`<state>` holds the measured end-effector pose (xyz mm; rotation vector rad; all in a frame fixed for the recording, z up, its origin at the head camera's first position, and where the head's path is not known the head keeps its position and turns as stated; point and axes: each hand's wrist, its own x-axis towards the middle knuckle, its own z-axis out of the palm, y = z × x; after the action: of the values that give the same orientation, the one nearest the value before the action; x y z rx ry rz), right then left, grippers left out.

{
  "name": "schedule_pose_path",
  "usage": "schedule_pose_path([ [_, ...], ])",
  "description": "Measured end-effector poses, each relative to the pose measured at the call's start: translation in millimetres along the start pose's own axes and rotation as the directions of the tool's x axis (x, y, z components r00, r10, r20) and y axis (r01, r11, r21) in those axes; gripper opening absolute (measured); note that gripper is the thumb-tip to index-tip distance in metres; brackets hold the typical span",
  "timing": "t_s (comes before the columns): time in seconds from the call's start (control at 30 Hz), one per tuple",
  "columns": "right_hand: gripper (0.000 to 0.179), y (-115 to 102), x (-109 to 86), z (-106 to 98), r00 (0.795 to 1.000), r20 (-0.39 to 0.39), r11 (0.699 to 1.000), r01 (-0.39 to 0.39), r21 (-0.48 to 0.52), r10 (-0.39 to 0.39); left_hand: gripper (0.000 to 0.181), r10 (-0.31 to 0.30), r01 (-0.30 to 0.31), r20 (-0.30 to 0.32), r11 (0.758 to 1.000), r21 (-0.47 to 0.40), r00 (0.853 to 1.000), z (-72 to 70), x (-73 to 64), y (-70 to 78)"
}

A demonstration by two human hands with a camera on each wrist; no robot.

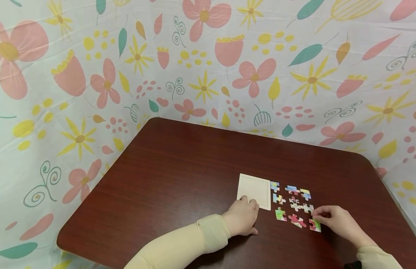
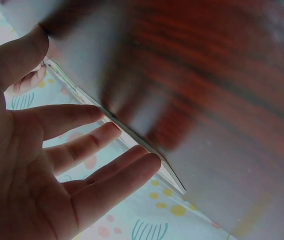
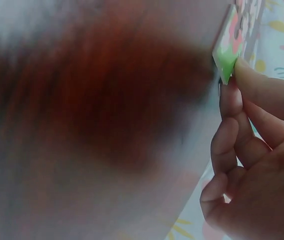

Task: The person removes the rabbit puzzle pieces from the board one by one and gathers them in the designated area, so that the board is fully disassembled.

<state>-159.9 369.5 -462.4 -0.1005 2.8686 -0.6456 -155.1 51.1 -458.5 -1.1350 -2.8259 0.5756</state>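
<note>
My right hand pinches a corner puzzle piece between thumb and forefinger. Green and pink print shows on this puzzle piece in the right wrist view, and the other fingers curl beneath. Beside it lie several loose jigsaw pieces in rough rows, among them a red one, a green one and a blue one. My left hand rests its fingertips on the near edge of a pale square puzzle tray, thumb spread apart. In the left wrist view the fingers are loosely extended along the tray's edge.
Everything lies on a dark reddish-brown table with rounded corners. A white cloth with a floral print hangs behind the table and along its left side. The tray's right edge stands close to the leftmost pieces.
</note>
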Motion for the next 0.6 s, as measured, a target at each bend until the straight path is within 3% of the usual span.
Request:
schedule_pose_path([
  [0.33,0.02,-5.5,0.5,6.6,0.996,-0.085,0.998,-0.005,-0.064,0.0,0.07,0.016,-0.016,-0.006,1.0,0.02,1.0,0.4,-0.4,-1.5],
  [0.6,0.018,-7.8,-1.0,7.7,0.996,-0.087,0.998,-0.013,-0.067,0.007,0.07,0.027,-0.026,-0.012,0.998,0.058,1.0,0.1,0.1,-2.7],
])
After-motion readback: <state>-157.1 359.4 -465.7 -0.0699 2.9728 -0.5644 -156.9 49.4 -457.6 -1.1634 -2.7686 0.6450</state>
